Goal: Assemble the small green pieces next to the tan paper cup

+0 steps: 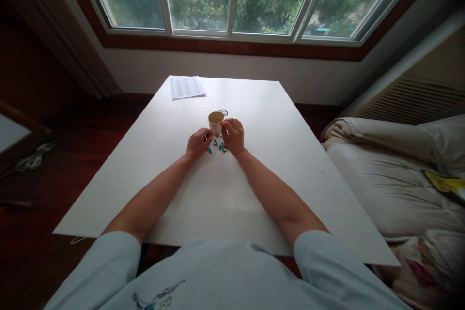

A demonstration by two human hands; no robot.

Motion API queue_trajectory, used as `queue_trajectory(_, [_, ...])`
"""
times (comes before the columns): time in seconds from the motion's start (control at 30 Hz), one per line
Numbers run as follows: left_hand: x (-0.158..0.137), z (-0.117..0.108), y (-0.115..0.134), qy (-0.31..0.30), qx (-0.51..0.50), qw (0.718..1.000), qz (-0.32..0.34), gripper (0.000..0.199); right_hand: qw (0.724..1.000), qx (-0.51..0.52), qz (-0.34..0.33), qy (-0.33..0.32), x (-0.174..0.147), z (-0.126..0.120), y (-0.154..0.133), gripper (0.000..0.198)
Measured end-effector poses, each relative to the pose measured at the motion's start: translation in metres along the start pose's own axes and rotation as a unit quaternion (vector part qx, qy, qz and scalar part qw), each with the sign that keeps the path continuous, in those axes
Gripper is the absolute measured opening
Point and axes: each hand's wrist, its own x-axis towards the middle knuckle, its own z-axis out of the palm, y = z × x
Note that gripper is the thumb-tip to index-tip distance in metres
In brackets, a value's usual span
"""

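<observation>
A tan paper cup stands upright on the white table. Small beads or pieces in blue, green, yellow and black lie loose in front of it. My right hand is at the cup's right side, fingertips pinched together by its rim; whether they touch the cup or hold a small piece I cannot make out. Left of the pieces, my left hand rests low over the table with its fingers closed, fingertips near the cup's base. Anything inside that grip is hidden.
Behind the cup lies a thin dark loop, perhaps a cord. Printed papers are stacked at the table's far left corner. A pale cushioned sofa stands along the right side, and a window is beyond the table.
</observation>
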Motion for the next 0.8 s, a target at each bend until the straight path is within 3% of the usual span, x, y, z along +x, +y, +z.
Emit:
queue_trajectory(0.43, [-0.001, -0.006, 0.011, 0.024, 0.007, 1.0, -0.018, 0.018, 0.999, 0.006, -0.038, -0.022, 0.004, -0.003, -0.01, 0.053])
queue_trajectory(0.6, [-0.001, -0.001, 0.007, 0.019, -0.009, 1.0, 0.002, 0.018, 0.996, -0.001, -0.044, -0.072, 0.005, 0.001, -0.006, 0.052])
queue_trajectory(0.8, [0.001, 0.006, 0.0, 0.047, -0.032, 0.998, 0.032, 0.017, 0.997, -0.006, -0.05, -0.066, 0.005, 0.01, 0.001, 0.049])
